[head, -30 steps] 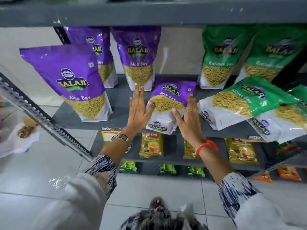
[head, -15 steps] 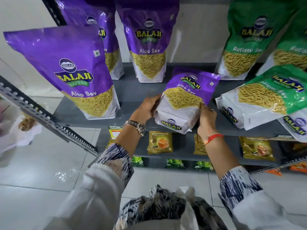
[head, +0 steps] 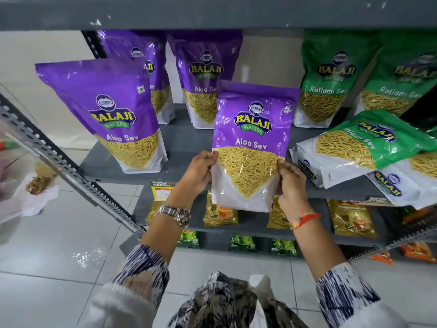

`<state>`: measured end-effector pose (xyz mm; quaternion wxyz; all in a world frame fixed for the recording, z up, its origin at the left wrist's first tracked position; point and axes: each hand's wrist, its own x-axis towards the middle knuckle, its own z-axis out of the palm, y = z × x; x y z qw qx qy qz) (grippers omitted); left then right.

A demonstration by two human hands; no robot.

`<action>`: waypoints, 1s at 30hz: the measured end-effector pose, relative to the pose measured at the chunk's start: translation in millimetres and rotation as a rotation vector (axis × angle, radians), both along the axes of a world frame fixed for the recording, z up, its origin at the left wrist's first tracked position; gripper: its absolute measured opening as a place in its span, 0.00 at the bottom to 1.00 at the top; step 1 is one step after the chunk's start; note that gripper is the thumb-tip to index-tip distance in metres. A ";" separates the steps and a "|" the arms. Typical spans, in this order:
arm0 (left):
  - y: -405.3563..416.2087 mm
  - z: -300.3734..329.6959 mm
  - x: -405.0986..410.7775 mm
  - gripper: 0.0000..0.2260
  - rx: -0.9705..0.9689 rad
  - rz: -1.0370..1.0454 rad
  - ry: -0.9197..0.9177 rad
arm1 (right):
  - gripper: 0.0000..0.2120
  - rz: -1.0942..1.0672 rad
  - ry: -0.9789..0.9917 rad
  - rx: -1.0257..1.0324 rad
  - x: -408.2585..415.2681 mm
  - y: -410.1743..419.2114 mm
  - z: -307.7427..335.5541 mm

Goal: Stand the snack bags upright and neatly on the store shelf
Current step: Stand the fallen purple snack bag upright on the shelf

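A purple Aloo Sev bag (head: 253, 129) is held upright in front of the grey shelf (head: 186, 143), its bottom lifted past the shelf's front edge. My left hand (head: 197, 172) grips its lower left side and my right hand (head: 292, 183) its lower right side. Another purple bag (head: 111, 114) stands upright at the front left, and two more (head: 203, 74) stand at the back. Two green Ratlami Sev bags (head: 333, 74) stand at the back right. A further green bag (head: 361, 145) lies flat on the shelf's right, on top of another lying bag (head: 402, 183).
A grey shelf board (head: 212, 10) runs overhead. A slotted metal upright (head: 59, 159) slants across the left. Lower shelves hold small yellow packets (head: 350, 216) and green packets (head: 241, 242). Pale floor tiles lie below and to the left.
Both hands closed on the purple bag that lay flat at the shelf's front, lifted it and turned it upright. The camera tilted down, then back up.
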<state>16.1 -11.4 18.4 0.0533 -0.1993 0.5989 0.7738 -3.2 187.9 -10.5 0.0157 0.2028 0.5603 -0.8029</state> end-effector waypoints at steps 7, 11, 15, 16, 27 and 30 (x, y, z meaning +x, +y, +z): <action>-1.4 27.6 50.6 0.13 0.022 0.035 0.186 | 0.12 0.077 0.178 -0.033 40.2 9.6 42.3; -6.9 38.2 61.4 0.13 0.032 0.060 0.267 | 0.07 0.113 0.260 -0.068 48.4 4.6 54.8; -10.9 35.1 59.2 0.13 -0.054 0.095 0.268 | 0.10 0.132 0.300 -0.042 44.7 -7.9 53.5; -12.9 31.7 56.5 0.13 -0.090 0.115 0.259 | 0.10 0.143 0.306 -0.035 42.4 -11.8 51.1; -50.9 14.3 -8.3 0.10 -0.188 0.264 0.234 | 0.07 0.199 0.313 -0.028 -16.7 -67.1 33.9; -57.9 10.3 -21.9 0.12 -0.156 0.279 0.251 | 0.07 0.200 0.331 -0.062 -27.4 -78.7 29.9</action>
